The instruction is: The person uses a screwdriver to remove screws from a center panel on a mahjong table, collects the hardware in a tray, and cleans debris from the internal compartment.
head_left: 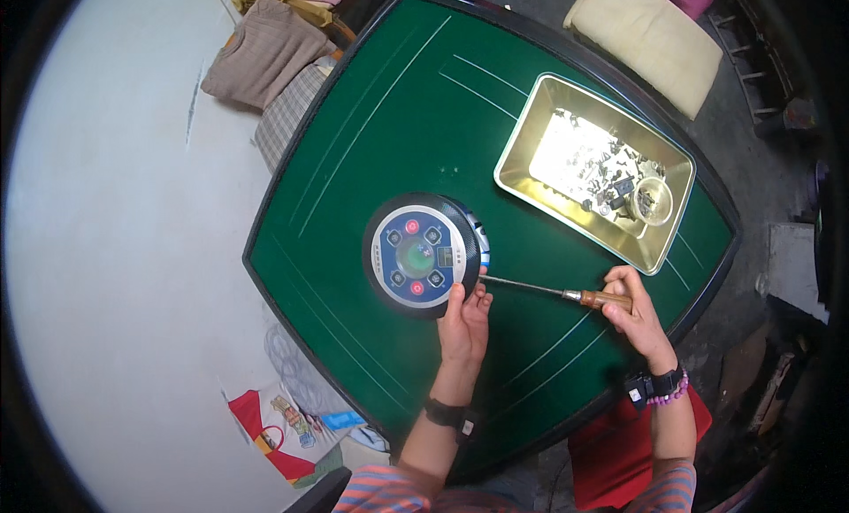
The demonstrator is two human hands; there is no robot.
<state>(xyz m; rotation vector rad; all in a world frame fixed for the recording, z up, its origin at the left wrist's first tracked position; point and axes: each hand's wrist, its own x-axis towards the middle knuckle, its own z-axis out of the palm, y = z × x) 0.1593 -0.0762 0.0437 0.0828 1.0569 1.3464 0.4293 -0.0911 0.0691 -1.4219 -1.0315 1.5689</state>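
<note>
A round control panel [386, 287] with a black rim, a blue face, several buttons and a clear dome in the middle sits tilted on the green table. My left hand [464, 329] grips its lower right edge, thumb on the rim and fingers along the side. In my right hand [638, 316] is a screwdriver [604, 299], held by its wooden handle. Its long metal shaft points left, and the tip reaches the panel's side by my left fingers. Whether the tip sits in a screw cannot be made out.
A gold-coloured metal tray [522, 159] at the far right holds loose screws, small dark parts and a small round cup [656, 201]. The square table [371, 159] has green cloth and a raised dark edge. Cushioned seats [650, 40] and folded clothes [270, 53] lie beyond it.
</note>
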